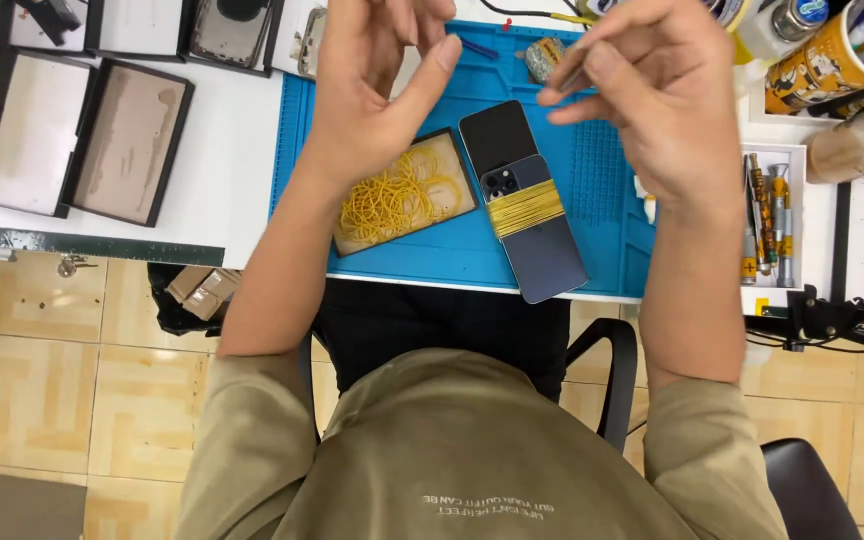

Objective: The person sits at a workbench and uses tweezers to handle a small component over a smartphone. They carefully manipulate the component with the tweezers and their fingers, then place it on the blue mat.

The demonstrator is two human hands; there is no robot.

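Two stacked phones (527, 215) on mat (602, 170), bound by bands (524, 208); tray (404, 192) located left; tool rack (767, 215) right of mat.

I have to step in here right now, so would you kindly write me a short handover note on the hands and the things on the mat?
Left hand: raised above the mat, fingers spread, holding nothing that shows.
Right hand: raised too, fingertips pinched together; whether a band is in them cannot be told.
Two phones lie stacked on the blue mat, near its front edge, bound across the middle by many turns of yellow rubber bands.
Tray of loose yellow bands sits just left of the phones.
Done: phones wrapped.
Left: neither hand touches the phones; more bands remain in the tray.
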